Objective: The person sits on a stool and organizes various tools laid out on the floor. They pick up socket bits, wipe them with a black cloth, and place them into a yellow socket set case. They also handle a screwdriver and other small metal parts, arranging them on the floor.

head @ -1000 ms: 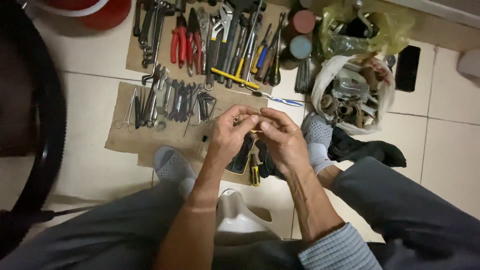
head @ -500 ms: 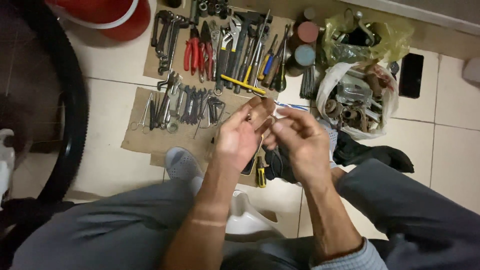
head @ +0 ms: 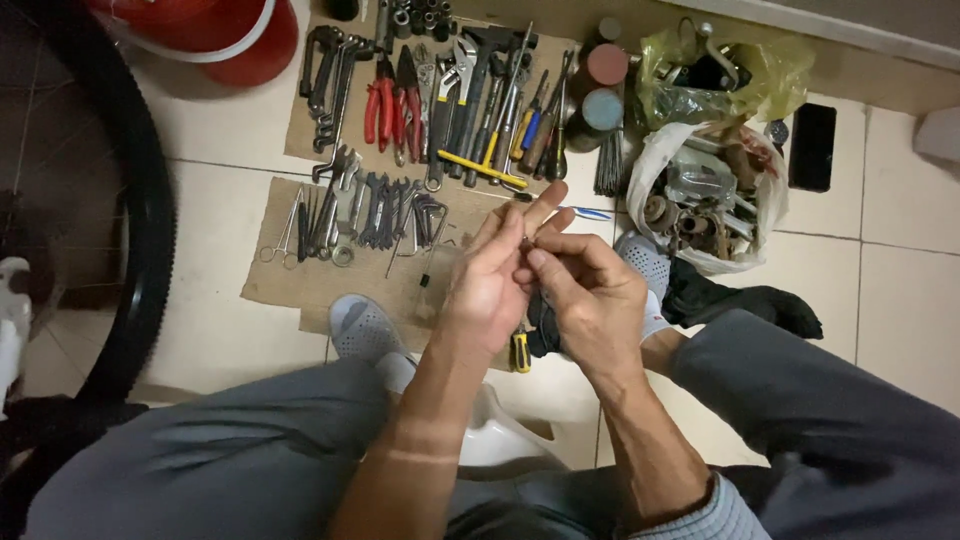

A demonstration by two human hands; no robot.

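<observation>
Both hands meet above the knees: the left hand (head: 495, 280) and right hand (head: 590, 300) pinch their fingertips together around something too small to make out, the left's forefinger and middle finger stretched out above it. Whatever they grip sits between the thumbs, over the near edge of the lower cardboard sheet (head: 290, 285). Just beneath the hands lies a yellow-handled screwdriver (head: 520, 350) beside a dark cloth (head: 745, 305). On that lower sheet rest small wrenches (head: 385, 210) and scissors (head: 285, 230). Farther off, the upper cardboard carries red-handled pliers (head: 385, 105) and a yellow bar (head: 480, 170). At its right edge stands a white bag of metal parts (head: 700, 200). A bicycle tyre (head: 150, 220) curves along the left.
</observation>
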